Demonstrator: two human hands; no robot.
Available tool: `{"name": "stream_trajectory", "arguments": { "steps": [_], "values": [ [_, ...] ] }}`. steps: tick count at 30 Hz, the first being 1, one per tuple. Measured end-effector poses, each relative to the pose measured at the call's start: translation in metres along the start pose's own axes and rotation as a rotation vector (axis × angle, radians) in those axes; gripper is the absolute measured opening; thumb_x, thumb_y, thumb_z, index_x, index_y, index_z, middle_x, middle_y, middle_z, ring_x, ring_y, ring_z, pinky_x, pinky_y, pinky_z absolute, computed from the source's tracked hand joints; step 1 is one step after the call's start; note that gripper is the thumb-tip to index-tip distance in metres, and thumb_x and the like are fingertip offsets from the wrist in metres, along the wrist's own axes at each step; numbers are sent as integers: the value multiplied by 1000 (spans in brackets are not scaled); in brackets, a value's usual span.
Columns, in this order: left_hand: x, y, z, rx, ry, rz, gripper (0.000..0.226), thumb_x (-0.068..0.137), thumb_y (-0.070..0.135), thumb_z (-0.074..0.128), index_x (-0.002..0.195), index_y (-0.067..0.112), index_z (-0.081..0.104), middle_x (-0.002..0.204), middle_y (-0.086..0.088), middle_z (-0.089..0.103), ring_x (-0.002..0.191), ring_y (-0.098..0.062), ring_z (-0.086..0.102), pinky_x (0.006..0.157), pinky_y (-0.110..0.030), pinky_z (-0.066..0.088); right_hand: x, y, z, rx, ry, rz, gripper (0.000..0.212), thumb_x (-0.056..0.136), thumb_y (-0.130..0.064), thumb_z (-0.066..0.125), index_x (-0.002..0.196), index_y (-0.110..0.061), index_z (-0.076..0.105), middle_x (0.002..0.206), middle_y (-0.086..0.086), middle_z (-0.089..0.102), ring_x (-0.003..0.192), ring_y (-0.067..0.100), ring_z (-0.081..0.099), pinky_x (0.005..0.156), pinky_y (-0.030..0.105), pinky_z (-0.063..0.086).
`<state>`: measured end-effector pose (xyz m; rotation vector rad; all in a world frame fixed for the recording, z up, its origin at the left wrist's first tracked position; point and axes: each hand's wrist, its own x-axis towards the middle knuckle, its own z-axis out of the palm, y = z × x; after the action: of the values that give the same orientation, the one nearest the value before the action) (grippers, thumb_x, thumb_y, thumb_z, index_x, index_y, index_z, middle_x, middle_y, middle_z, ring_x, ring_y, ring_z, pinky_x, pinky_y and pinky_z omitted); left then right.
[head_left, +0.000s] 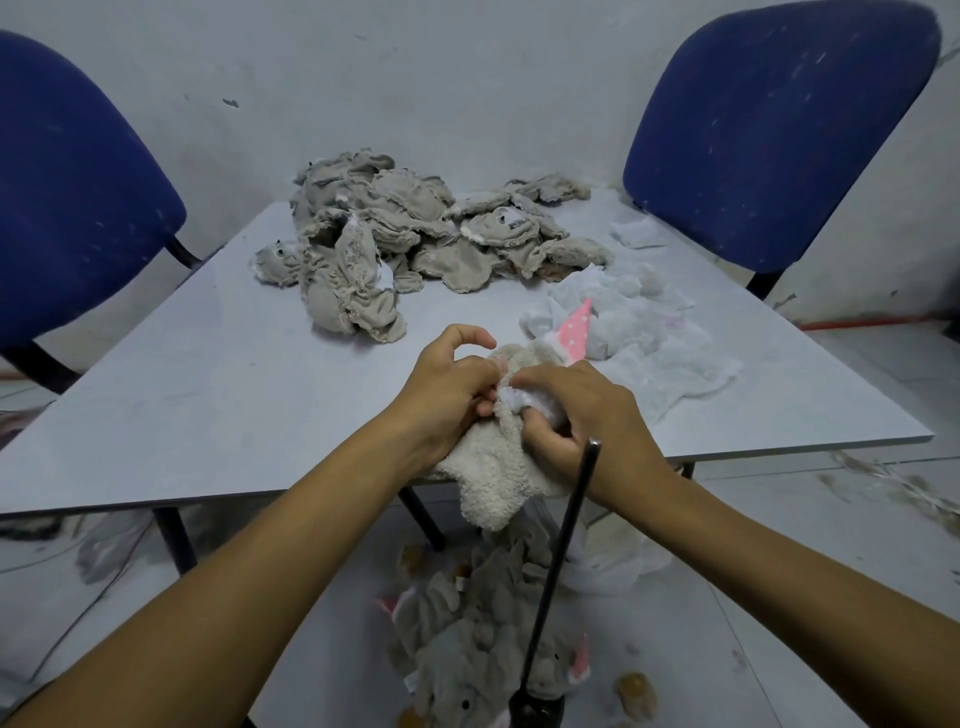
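Grey table (208, 395), blue chairs (78, 197), plush fabric (493, 483) gripped

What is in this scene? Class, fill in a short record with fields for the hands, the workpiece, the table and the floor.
Left hand: grips the fluffy beige plush toy skin
Right hand: pinches a white patch on that skin
Detail: pink white-dotted fabric cone at its far end
Table: grey tabletop with a pile of beige fabric skins and a heap of white fabric
Floor: heap of grey plush toys
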<state>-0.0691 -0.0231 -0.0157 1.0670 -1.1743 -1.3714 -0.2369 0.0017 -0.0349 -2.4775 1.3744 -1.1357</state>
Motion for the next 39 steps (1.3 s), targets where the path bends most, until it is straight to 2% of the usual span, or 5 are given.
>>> {"name": "stream_trajectory", "arguments": {
  "steps": [13, 18, 25, 29, 39],
  "values": [
    [-7, 3, 2, -11, -47, 45, 17, 96, -2, 54, 93, 14, 51, 56, 1, 47, 45, -12, 41, 45, -23, 40, 7, 4, 5, 51, 85, 92, 20, 90, -29, 69, 109, -23, 75, 91, -3, 44, 76, 7, 44, 64, 17, 39],
    [-8, 0, 7, -2, -36, 51, 16, 95, -3, 54, 91, 12, 53, 53, 3, 48, 43, -11, 42, 44, -22, 40, 10, -1, 8, 28, 196, 96, 18, 81, -23, 71, 96, -23, 61, 84, -5, 48, 67, 14, 47, 53, 33, 44],
    [-9, -2, 9, -23, 73, 106, 20, 93, -7, 54, 85, 11, 54, 54, -1, 49, 42, -12, 42, 43, -22, 40, 2, 4, 8, -95, -29, -75, 32, 96, -34, 44, 101, -15, 71, 113, 6, 48, 100, 22, 45, 73, 40, 48],
    [-10, -2, 12, 47, 96, 150, 20, 94, -5, 56, 85, 12, 54, 52, 0, 49, 41, -12, 43, 42, -21, 40, 1, 4, -3, 202, 58, 64, 23, 91, -22, 68, 112, -21, 59, 103, -9, 57, 84, 0, 54, 74, 8, 39],
    [-9, -7, 13, 145, 184, 192, 21, 88, -7, 60, 81, 13, 56, 49, 5, 49, 41, -12, 38, 43, -23, 34, 2, 1, -12, 168, -204, 46, 35, 89, -22, 46, 124, -20, 46, 113, -2, 58, 100, 18, 48, 77, 18, 38]
  ]
}}
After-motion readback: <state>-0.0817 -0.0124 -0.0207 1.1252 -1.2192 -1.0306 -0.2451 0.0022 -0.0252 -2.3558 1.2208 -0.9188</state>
